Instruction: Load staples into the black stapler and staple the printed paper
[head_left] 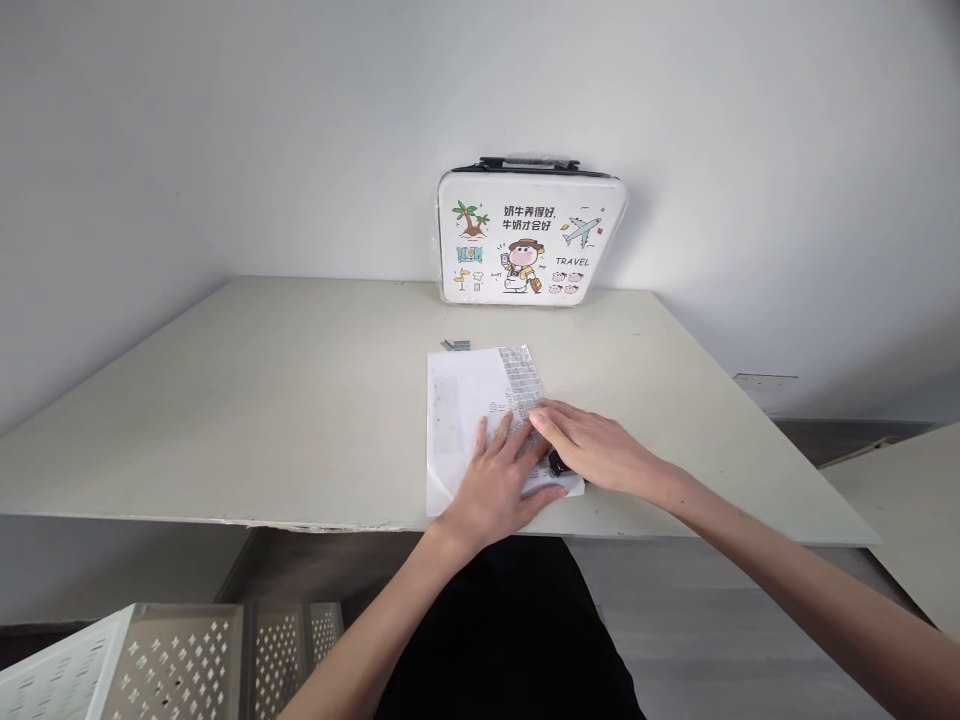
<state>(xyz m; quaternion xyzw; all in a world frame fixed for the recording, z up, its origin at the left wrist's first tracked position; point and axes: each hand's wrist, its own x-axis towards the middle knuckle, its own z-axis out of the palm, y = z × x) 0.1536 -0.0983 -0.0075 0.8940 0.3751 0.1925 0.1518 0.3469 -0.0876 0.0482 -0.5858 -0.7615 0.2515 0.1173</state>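
Note:
White printed sheets of paper (446, 440) lie on the table near its front edge. Along their right side runs a strip with a grey, brick-like grid (523, 375). My left hand (495, 490) rests flat on the paper, fingers spread. My right hand (596, 445) is closed at the paper's right edge, its fingertips over the grid strip and close to my left fingers. Under its palm shows a small black object (556, 463), mostly hidden, so its kind cannot be made out. Small grey metal strips, like staples (456, 345), lie just beyond the paper's top edge.
A white case (487, 240) with cartoon prints and a black handle leans on the wall at the back of the pale table (225, 400). White perforated baskets (176, 660) stand below at the left. Another pale surface (907, 500) is at the right.

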